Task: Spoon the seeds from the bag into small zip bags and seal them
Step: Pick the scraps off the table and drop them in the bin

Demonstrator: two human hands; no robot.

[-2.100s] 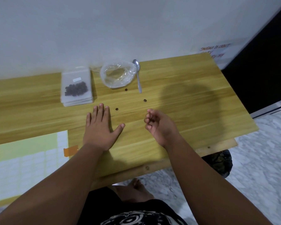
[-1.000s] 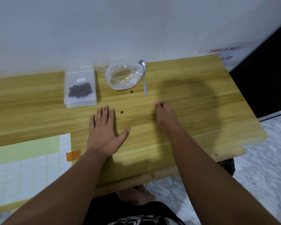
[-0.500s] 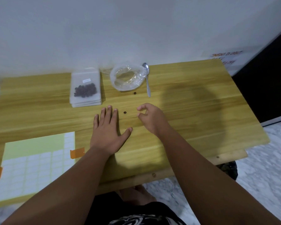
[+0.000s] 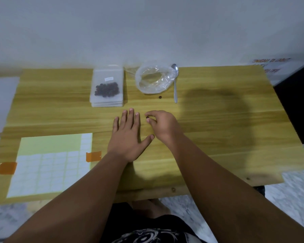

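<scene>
Upper right, a white sign (image 4: 268, 64) on the wall (image 4: 147, 32) shows blurred red capitals, top line roughly "JANGAN DI CABUT", a lower line ending "OFF". Upper centre, the white label (image 4: 109, 78) on the top zip bag (image 4: 107, 98) is too small to read

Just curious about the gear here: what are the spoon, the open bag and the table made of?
The spoon is likely metal, perhaps steel: silvery and glossy, with a thin handle. The open bag is thin clear plastic film: crinkled, with shiny highlights, and the table shows through. The table is wood or wood-look laminate, hard to tell which: yellowish, long grain lines, smooth low sheen.
</scene>
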